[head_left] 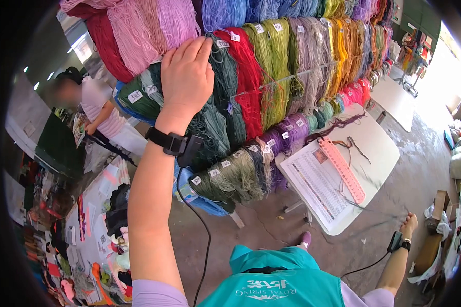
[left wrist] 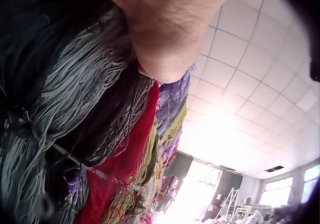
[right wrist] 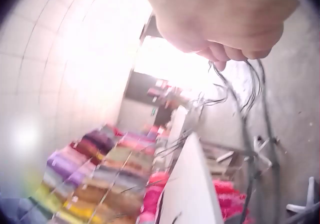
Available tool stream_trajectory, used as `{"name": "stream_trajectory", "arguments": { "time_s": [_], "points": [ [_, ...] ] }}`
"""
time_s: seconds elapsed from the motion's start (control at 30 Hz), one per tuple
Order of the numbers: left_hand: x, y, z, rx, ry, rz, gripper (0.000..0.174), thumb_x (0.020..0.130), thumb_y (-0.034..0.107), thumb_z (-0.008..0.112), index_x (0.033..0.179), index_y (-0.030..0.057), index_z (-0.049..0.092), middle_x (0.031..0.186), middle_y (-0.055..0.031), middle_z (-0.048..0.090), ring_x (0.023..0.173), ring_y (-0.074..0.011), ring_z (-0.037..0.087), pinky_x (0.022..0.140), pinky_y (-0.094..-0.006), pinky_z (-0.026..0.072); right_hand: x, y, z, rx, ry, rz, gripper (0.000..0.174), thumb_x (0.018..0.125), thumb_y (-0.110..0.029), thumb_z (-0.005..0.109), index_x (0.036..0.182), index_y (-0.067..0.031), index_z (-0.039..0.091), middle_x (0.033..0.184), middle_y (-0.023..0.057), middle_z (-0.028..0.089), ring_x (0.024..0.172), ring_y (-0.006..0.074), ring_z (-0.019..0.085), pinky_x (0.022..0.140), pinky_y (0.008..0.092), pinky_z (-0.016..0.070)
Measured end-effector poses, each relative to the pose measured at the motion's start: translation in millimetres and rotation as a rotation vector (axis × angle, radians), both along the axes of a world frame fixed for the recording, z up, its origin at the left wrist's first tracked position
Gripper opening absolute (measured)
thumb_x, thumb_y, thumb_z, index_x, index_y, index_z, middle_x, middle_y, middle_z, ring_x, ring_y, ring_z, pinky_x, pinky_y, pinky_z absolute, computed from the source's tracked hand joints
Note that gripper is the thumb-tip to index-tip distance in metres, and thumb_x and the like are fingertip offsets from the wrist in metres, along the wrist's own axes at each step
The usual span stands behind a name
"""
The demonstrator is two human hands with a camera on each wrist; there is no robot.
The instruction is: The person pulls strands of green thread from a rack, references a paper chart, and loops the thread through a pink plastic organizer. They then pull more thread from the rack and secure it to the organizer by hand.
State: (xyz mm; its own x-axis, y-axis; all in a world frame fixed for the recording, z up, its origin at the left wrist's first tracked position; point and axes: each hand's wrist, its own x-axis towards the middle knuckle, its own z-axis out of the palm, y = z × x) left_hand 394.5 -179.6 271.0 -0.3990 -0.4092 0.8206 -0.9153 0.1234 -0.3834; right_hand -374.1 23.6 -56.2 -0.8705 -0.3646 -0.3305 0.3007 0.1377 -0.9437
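Observation:
In the head view my left hand (head_left: 188,77) rests on the dark green thread skeins (head_left: 224,77) near the top of their row, fingers straight and side by side. The left wrist view shows the heel of that hand against the dark and grey-green strands (left wrist: 80,68), its fingertips hidden. Out at the lower right, my right hand (head_left: 409,225) grips several dark thread strands (right wrist: 244,116) in curled fingers. They hang loose below the fist in the right wrist view. In the head view they trail over the floor towards the white table (head_left: 376,148).
On the table lie a printed chart (head_left: 312,187), a pink holed strip (head_left: 343,171) and dark purple threads (head_left: 338,125). Labelled skeins in many colours fill the rack, such as red ones (head_left: 244,77). Another person (head_left: 105,110) stands at left. Boxes (head_left: 438,210) line the right side.

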Motion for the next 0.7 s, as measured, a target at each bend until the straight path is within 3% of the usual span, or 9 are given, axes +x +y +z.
{"name": "stream_trajectory", "arguments": {
  "time_s": [0.1, 0.17, 0.2, 0.23, 0.27, 0.33, 0.47, 0.7],
  "points": [
    [-1, -1, -3, -0.018, -0.005, -0.015, 0.044, 0.084, 0.017, 0.059, 0.127, 0.0087, 0.059, 0.129, -0.0046, 0.059, 0.121, -0.0222, 0.053, 0.104, -0.0408, 0.036, 73, -22, 56, -0.24, -0.361, 0.366, 0.016, 0.093, -0.017, 0.058, 0.078, -0.0138, 0.053, 0.061, -0.0046, 0.05, 0.039, 0.0059, 0.036, 0.032, 0.0203, 0.0272],
    [-1, -1, -2, -0.033, -0.015, -0.004, 0.043, 0.084, 0.017, 0.059, 0.126, 0.0089, 0.059, 0.129, -0.0045, 0.059, 0.12, -0.0222, 0.053, 0.104, -0.0407, 0.0361, 194, -61, 128, -0.297, -0.548, 0.591, 0.013, 0.097, -0.014, 0.053, 0.084, -0.0115, 0.055, 0.059, -0.0057, 0.046, 0.039, 0.0036, 0.036, 0.032, 0.019, 0.0289],
    [-1, 0, -2, -0.021, -0.014, -0.006, 0.044, 0.085, 0.016, 0.057, 0.128, 0.0085, 0.058, 0.129, -0.005, 0.058, 0.121, -0.022, 0.052, 0.104, -0.0405, 0.0361, 222, -77, 127, -0.466, -0.635, 0.917, 0.011, 0.098, -0.014, 0.052, 0.093, -0.0082, 0.059, 0.06, -0.0068, 0.043, 0.043, 0.0002, 0.037, 0.033, 0.0163, 0.026],
    [-1, 1, -2, -0.01, -0.012, -0.006, 0.044, 0.085, 0.015, 0.056, 0.129, 0.0081, 0.057, 0.129, -0.0054, 0.058, 0.121, -0.0218, 0.052, 0.103, -0.0402, 0.0361, 270, -94, 141, -0.528, -0.682, 1.041, 0.011, 0.099, -0.015, 0.053, 0.099, -0.0061, 0.061, 0.058, -0.0088, 0.036, 0.043, -0.0001, 0.032, 0.034, 0.0166, 0.023],
    [-1, 2, -1, -0.003, -0.011, -0.004, 0.045, 0.086, 0.014, 0.054, 0.131, 0.0077, 0.055, 0.13, -0.0059, 0.057, 0.121, -0.0215, 0.052, 0.103, -0.04, 0.0361, 326, -103, 170, -0.466, -0.666, 1.02, 0.012, 0.097, -0.012, 0.055, 0.104, -0.0046, 0.061, 0.058, -0.0097, 0.032, 0.043, 0.0005, 0.026, 0.035, 0.0167, 0.0195],
    [0, 2, 0, -0.001, -0.001, -0.038, 0.045, 0.086, 0.014, 0.054, 0.13, 0.0075, 0.056, 0.13, -0.0063, 0.057, 0.121, -0.022, 0.053, 0.103, -0.0404, 0.0364, 402, -133, 195, -0.577, -0.807, 1.299, 0.021, 0.094, -0.009, 0.059, 0.114, -0.0032, 0.06, 0.06, -0.0098, 0.033, 0.047, 0.0009, 0.029, 0.039, 0.017, 0.0204],
    [3, 3, 1, 0.004, -0.004, -0.058, 0.045, 0.084, 0.013, 0.054, 0.129, 0.0067, 0.056, 0.129, -0.0069, 0.058, 0.12, -0.023, 0.053, 0.103, -0.0413, 0.0369, 528, -187, 225, -0.748, -0.334, 1.379, 0.028, 0.089, -0.007, 0.066, 0.116, -0.0005, 0.061, 0.072, -0.0073, 0.051, 0.052, 0.0004, 0.038, 0.042, 0.0188, 0.0241],
    [4, 1, 0, 0.01, 0.012, -0.054, 0.047, 0.082, 0.012, 0.054, 0.129, 0.0069, 0.057, 0.13, -0.007, 0.058, 0.121, -0.0237, 0.053, 0.104, -0.0419, 0.0359, 629, -240, 235, -0.87, 0.043, 1.279, 0.032, 0.078, -0.007, 0.078, 0.105, 0.0012, 0.064, 0.071, -0.0064, 0.051, 0.058, 0.0027, 0.042, 0.051, 0.0204, 0.0344]
  ]
}}
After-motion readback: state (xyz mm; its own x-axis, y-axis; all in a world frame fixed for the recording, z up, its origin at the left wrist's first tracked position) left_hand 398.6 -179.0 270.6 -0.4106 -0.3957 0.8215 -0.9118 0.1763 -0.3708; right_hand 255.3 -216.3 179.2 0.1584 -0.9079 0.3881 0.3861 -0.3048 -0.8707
